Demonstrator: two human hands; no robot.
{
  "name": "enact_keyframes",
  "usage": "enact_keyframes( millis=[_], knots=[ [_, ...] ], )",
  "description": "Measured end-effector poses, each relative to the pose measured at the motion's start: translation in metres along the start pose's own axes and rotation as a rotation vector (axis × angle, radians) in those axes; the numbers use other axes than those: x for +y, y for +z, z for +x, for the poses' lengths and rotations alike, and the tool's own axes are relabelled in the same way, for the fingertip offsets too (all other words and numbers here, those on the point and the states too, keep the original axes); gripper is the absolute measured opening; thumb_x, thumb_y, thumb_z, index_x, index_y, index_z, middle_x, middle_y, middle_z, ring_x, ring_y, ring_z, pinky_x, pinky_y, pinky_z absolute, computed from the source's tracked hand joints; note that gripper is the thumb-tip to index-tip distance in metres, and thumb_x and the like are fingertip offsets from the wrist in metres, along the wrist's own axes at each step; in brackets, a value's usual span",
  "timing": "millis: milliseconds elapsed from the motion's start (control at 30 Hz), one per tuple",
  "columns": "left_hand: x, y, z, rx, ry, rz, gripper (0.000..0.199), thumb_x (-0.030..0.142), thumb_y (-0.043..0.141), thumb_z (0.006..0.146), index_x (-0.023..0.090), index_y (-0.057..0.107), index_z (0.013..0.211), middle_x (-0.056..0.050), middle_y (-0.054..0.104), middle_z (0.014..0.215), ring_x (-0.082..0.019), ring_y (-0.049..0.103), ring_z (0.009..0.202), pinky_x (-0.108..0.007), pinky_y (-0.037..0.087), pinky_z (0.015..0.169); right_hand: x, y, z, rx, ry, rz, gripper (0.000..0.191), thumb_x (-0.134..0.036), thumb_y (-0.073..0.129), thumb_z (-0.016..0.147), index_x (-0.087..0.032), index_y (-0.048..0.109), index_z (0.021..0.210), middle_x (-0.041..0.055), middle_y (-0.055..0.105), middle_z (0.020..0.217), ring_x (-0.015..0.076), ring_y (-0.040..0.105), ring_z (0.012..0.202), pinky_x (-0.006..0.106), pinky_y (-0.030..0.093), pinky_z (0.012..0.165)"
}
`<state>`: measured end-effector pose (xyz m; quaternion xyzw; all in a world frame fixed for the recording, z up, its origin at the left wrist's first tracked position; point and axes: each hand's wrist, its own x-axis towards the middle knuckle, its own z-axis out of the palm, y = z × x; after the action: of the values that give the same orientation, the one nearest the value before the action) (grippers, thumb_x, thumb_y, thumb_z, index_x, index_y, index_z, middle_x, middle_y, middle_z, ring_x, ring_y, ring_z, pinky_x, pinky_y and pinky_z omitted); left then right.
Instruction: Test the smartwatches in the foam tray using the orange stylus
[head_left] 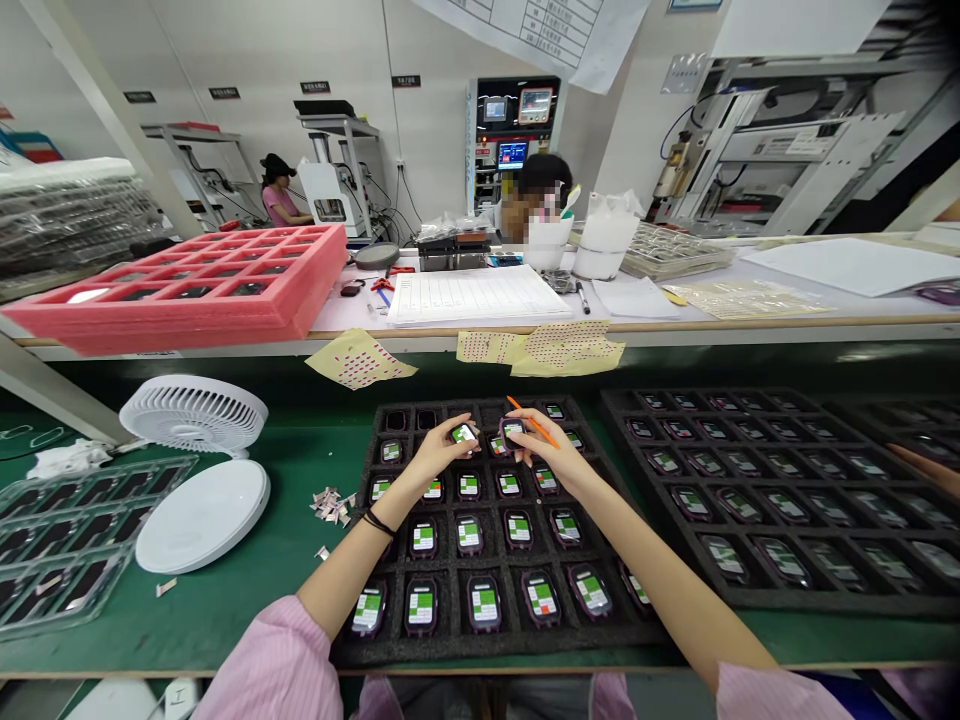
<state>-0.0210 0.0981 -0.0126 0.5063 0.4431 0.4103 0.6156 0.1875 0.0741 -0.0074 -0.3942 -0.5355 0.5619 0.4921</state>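
Observation:
My left hand point(436, 450) is closed on a smartwatch body point(463, 434) with a lit green and white screen. Pinched in my right hand point(553, 452) is a second smartwatch body point(512, 428), its screen mostly dark. An orange stick point(534, 422), perhaps a pen or pry tool, also lies between the right fingers. Both hands hover over the back part of a black foam tray point(525, 648). Strapless watch bodies point(484, 602) fill many of its compartments, most showing green and white screens, some with a red patch. Two at the back left look dark.
Another black foam tray point(825, 597) of watches stands at right, a person's hand point(926, 470) beyond it. At left are a white fan point(202, 515), small scraps point(330, 505) and a clear plastic tray point(71, 540). A shelf above carries pink foam point(300, 300) and papers point(480, 295). Two people sit behind.

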Motion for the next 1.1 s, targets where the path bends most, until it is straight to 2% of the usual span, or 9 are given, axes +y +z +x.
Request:
enact_keyframes(
  millis=[200,400,533,667,767,867,967,1100],
  knots=[
    [0.0006,-0.0021,0.0001,0.013,-0.013,-0.005,0.038,0.031,0.073,0.077,0.017,0.068,0.112,-0.012,0.068,0.115,-0.014,0.065,0.072,-0.022,0.047,0.059,-0.0010,0.0012,-0.0002,0.010,0.010,-0.001,0.032,-0.038,0.073,0.073,-0.024,0.059,0.098,-0.0007,0.061,0.078,0.0113,0.056,0.054,0.023,0.041,0.043],
    [-0.0039,-0.0044,0.0027,0.009,-0.020,-0.026,0.036,0.037,0.064,0.082,0.013,0.069,0.108,-0.013,0.072,0.106,-0.010,0.060,0.056,-0.020,0.041,0.048,-0.0016,0.0014,0.0007,0.011,0.016,-0.007,0.030,-0.039,0.072,0.073,-0.024,0.059,0.097,-0.0007,0.061,0.077,0.0115,0.057,0.053,0.023,0.040,0.042],
    [-0.0043,-0.0052,0.0040,-0.015,-0.025,-0.048,0.034,0.035,0.063,0.083,0.013,0.069,0.108,-0.014,0.071,0.108,-0.011,0.062,0.062,-0.021,0.046,0.055,-0.0013,0.0011,0.0009,0.010,0.017,-0.004,0.030,-0.039,0.072,0.074,-0.024,0.059,0.097,-0.0010,0.061,0.076,0.0113,0.057,0.053,0.023,0.040,0.043],
    [-0.0036,-0.0062,0.0051,-0.056,-0.027,-0.099,0.034,0.027,0.068,0.081,0.015,0.067,0.113,-0.014,0.065,0.122,-0.017,0.067,0.083,-0.029,0.053,0.072,-0.0012,0.0006,0.0005,0.014,0.018,-0.004,0.029,-0.039,0.071,0.075,-0.025,0.060,0.097,-0.0009,0.061,0.077,0.0114,0.057,0.053,0.023,0.041,0.043],
    [-0.0032,-0.0065,0.0056,-0.089,-0.031,-0.187,0.040,0.018,0.069,0.079,0.015,0.064,0.118,-0.014,0.057,0.132,-0.021,0.065,0.099,-0.037,0.054,0.086,-0.0018,0.0002,0.0002,0.015,0.017,0.004,0.028,-0.039,0.071,0.075,-0.025,0.060,0.097,-0.0017,0.061,0.076,0.0109,0.057,0.053,0.023,0.041,0.043],
    [-0.0018,-0.0058,0.0052,-0.104,-0.030,-0.242,0.046,0.011,0.068,0.077,0.015,0.062,0.122,-0.012,0.052,0.138,-0.022,0.063,0.105,-0.041,0.052,0.094,-0.0024,-0.0001,0.0001,0.017,0.020,0.011,0.029,-0.039,0.072,0.075,-0.025,0.060,0.097,-0.0023,0.061,0.075,0.0107,0.057,0.053,0.022,0.040,0.043],
    [0.0001,-0.0049,0.0040,-0.102,-0.027,-0.256,0.048,0.009,0.069,0.075,0.017,0.062,0.122,-0.011,0.052,0.139,-0.022,0.063,0.106,-0.041,0.052,0.095,-0.0025,-0.0004,0.0002,0.020,0.023,0.009,0.029,-0.039,0.072,0.075,-0.024,0.060,0.097,-0.0023,0.061,0.075,0.0104,0.058,0.052,0.022,0.041,0.044],
    [0.0001,-0.0057,0.0036,-0.062,-0.013,-0.248,0.038,0.028,0.069,0.081,0.015,0.066,0.117,-0.014,0.058,0.132,-0.025,0.064,0.104,-0.039,0.056,0.085,-0.0022,-0.0001,0.0001,0.016,0.018,0.017,0.029,-0.038,0.072,0.075,-0.024,0.060,0.097,-0.0028,0.060,0.074,0.0099,0.059,0.052,0.021,0.040,0.044]
  ],
)
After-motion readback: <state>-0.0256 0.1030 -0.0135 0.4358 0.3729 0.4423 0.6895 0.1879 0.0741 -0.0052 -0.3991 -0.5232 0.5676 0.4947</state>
